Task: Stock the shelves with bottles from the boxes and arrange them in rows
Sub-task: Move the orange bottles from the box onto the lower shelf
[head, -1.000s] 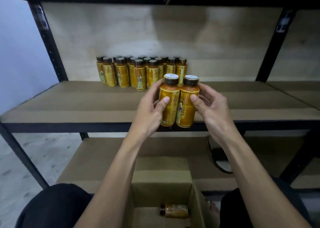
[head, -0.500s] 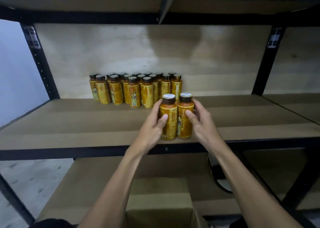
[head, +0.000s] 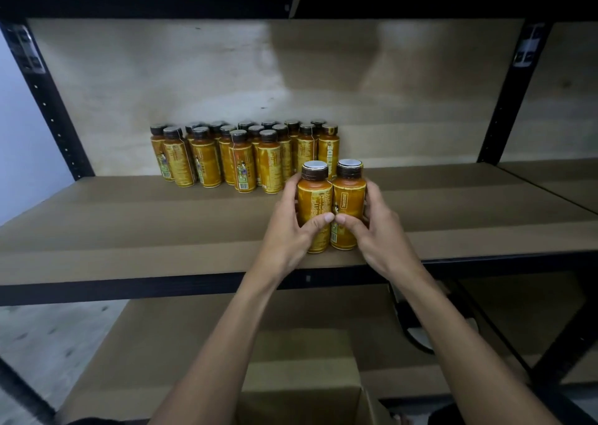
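Two orange bottles with dark caps stand side by side above the front part of the middle shelf [head: 129, 230]. My left hand [head: 288, 230] grips the left bottle [head: 314, 198]. My right hand [head: 378, 227] grips the right bottle [head: 349, 195]. Both thumbs meet across the fronts of the bottles. Whether their bases touch the shelf board I cannot tell. Behind them, several identical bottles [head: 242, 156] stand in rows against the back panel.
A brown cardboard box [head: 301, 376] with an open flap sits below on the lower shelf [head: 161, 343]. Black steel uprights [head: 48, 101] frame the bay left and right. Another bay adjoins at the right [head: 556, 178]. Pale floor shows at lower left.
Both hands carried the two bottles forward over the shelf, closer to the standing rows. The view tilted up, so the box and the bottle inside it slid mostly out of sight.
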